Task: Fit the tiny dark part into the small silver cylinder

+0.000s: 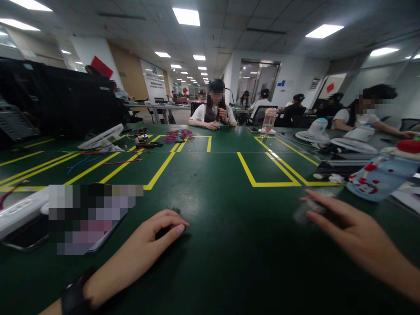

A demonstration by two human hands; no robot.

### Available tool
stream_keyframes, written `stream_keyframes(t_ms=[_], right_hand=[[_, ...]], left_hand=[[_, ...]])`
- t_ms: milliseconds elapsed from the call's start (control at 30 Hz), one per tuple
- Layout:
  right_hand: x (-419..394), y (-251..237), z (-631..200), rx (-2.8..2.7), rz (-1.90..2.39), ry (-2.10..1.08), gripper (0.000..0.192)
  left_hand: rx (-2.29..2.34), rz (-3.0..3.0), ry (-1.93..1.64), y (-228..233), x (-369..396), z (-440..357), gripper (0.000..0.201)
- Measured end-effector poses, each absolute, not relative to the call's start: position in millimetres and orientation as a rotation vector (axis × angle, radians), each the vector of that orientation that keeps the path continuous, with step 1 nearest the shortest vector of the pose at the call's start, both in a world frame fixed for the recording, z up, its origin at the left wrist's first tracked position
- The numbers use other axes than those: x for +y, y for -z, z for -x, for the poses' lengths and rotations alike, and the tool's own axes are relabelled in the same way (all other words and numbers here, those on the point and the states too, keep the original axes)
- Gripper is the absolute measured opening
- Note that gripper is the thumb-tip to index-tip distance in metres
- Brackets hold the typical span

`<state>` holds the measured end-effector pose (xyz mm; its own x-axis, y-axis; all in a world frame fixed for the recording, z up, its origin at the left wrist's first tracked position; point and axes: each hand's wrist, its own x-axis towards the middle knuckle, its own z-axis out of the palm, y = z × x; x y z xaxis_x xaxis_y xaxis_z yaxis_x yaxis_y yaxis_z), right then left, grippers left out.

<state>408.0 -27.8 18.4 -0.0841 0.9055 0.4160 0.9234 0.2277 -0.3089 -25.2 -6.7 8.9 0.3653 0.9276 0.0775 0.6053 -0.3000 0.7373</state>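
My left hand [154,238] rests on the dark green table [223,245] with its fingers curled down over a small dark object [169,228], most of which is hidden under the fingers. There is a black watch on that wrist. My right hand [348,225] reaches in from the right, blurred by motion. Its thumb and fingers sit on either side of a small pale object [303,213] just above the table; what the object is cannot be made out.
A phone [95,223] and a white power strip [19,210] lie at the left. A patterned bottle [380,177] lies at the right, beyond my right hand. Yellow tape lines [262,183], loose wires [179,135] and small white fans [101,138] lie further out. People sit along the far side.
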Motion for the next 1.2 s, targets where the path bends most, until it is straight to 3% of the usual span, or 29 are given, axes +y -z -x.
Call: stream_keyframes(t_ms=[100, 200, 400, 600, 733, 833, 1033, 1200], right_hand=[[-23, -24, -307, -2.241, 1.338, -0.365, 0.048], [-16, -18, -253, -2.261, 1.149, -0.564, 0.046], [-7, 8, -251, -2.006, 1.150, -0.751, 0.070], [-6, 7, -251, -1.944, 1.117, -0.903, 0.056], [-8, 1, -250, -2.016, 1.108, -0.817, 0.041], [-10, 1, -249, -2.050, 1.145, -0.710, 0.037], [-11, -3, -265, -2.032, 1.225, -0.611, 0.046], [-15, -7, -376, -1.945, 1.614, -0.131, 0.053]], left_hand=[[1.344, -2.064, -0.671, -8, -8, 25, 0.024], [1.355, -2.131, -0.655, -7, -9, 25, 0.025], [1.338, -2.188, -0.767, -21, -11, -12, 0.027], [1.127, -2.236, -0.874, -44, -2, -66, 0.014], [1.179, -2.131, -0.982, -42, 5, -59, 0.016], [1.250, -2.141, -0.873, -26, 7, -49, 0.013], [1.282, -2.227, -0.690, -5, 4, -41, 0.022], [1.339, -1.994, -0.730, -13, -4, 0, 0.032]])
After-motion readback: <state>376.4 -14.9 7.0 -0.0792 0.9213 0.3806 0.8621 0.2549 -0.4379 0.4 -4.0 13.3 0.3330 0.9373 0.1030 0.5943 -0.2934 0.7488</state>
